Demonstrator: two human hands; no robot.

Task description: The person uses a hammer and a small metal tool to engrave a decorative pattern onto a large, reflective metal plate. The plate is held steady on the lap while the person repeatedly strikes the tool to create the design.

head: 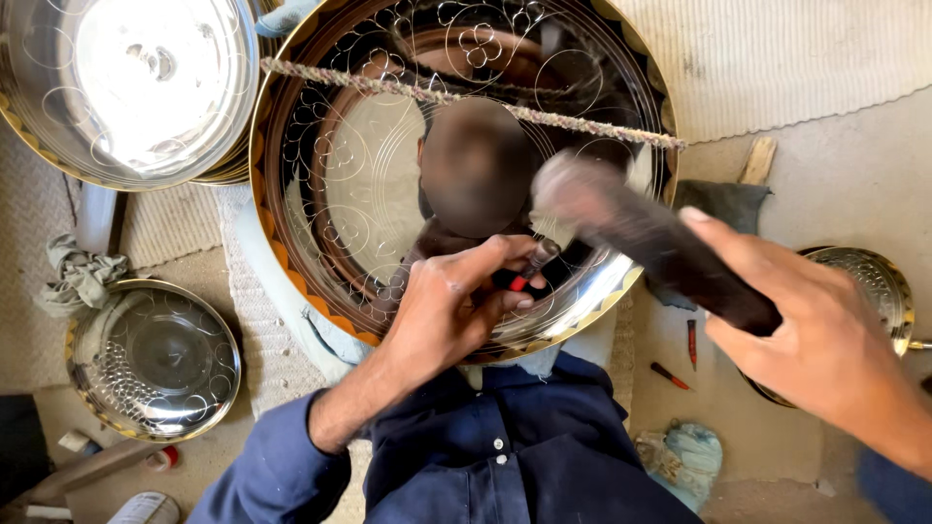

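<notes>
A big engraved tray [320, 175] leans on my lap, filling the middle. A cord [466, 100] crosses its upper face, barring the way there. My left hand [451, 311] with a chisel [529, 267] crowds its lower rim. Bare floor [835, 184] lies open at right, past my mallet [650, 238].

A metal-engraving workshop on a bare floor. The left hand [442, 311] pins a small red-handled chisel [524, 275] to a large round polished metal tray with scrolling engraved lines and a brass-coloured scalloped rim [291, 247]; the right hand [796, 335] grips a dark hammer [641, 233]. Left of the grip lie two more engraved shiny trays [155, 359] [126, 87]; right of it, spare red-handled chisels [691, 342] on dusty concrete.
</notes>
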